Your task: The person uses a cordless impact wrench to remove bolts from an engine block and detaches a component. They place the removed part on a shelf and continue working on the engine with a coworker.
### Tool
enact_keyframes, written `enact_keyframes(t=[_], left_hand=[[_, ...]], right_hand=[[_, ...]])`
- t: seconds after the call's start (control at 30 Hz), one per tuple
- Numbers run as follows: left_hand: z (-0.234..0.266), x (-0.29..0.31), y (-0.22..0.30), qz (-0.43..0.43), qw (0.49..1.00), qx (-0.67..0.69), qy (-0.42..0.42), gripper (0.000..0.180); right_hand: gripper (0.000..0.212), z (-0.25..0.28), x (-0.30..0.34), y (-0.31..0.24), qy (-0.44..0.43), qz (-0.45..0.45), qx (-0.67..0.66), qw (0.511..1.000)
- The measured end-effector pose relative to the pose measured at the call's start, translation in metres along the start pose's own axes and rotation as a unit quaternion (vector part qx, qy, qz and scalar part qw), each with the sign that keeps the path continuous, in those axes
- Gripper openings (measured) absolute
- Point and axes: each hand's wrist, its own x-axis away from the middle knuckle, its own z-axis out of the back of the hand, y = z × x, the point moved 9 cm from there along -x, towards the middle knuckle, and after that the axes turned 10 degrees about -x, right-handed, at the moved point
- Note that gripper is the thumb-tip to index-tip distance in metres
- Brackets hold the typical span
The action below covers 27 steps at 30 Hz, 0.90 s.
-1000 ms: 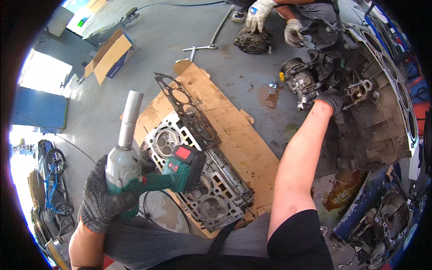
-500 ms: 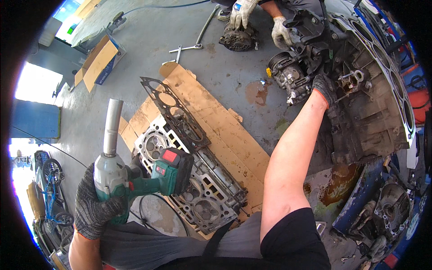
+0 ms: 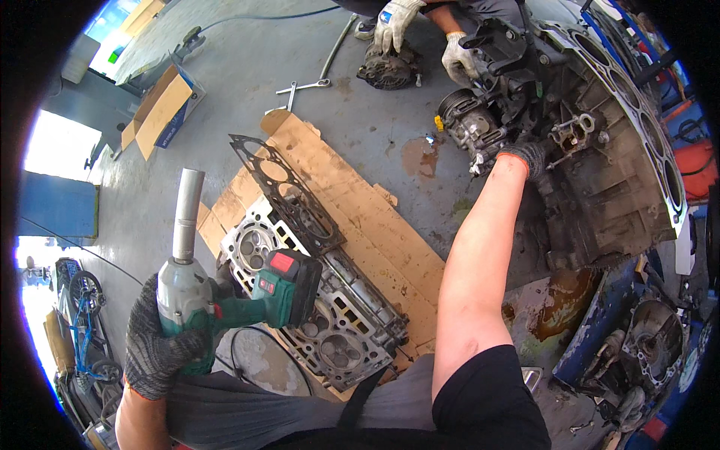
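My left hand, in a dark grey knitted glove, wraps round the body of a green and grey cordless impact wrench. A long silver socket on its nose points up and away from me. My right arm stretches to the far right, where my gloved right hand is closed against the side of a dirty engine block. Its fingertips are hidden among the parts, so what they grip does not show. Just left of that hand sits a pulley-fronted metal unit with a yellow connector.
Below me a cylinder head and a dark head gasket lie on cardboard. A co-worker's white-gloved hand rests on an alternator. Wrenches, an open box and an oil stain are on the floor.
My right hand has shifted slightly left and nearer to me along the engine. My left hand keeps the impact wrench in almost the same place. The whole view has moved a little.
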Motion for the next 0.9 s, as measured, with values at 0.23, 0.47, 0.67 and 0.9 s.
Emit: enact_keyframes(t=[0.23, 0.47, 0.67, 0.9], left_hand=[[0.0, -0.004, -0.003, 0.004, 1.0, 0.014, -0.005, 0.067], [0.008, -0.006, 0.01, 0.002, 0.99, -0.138, 0.027, 0.055], [0.023, -0.006, 0.01, 0.027, 0.991, -0.123, 0.038, 0.063], [0.052, -0.008, -0.008, 0.039, 0.997, -0.03, 0.056, 0.072]], right_hand=[[0.042, -0.004, 0.0, -0.001, -0.005, -0.01, 0.008, 1.0], [0.042, 0.003, -0.011, 0.001, -0.01, -0.038, 0.021, 0.999], [0.043, 0.002, -0.017, -0.005, -0.017, -0.067, 0.085, 0.994], [0.043, -0.004, 0.01, 0.004, -0.039, -0.133, 0.237, 0.962]])
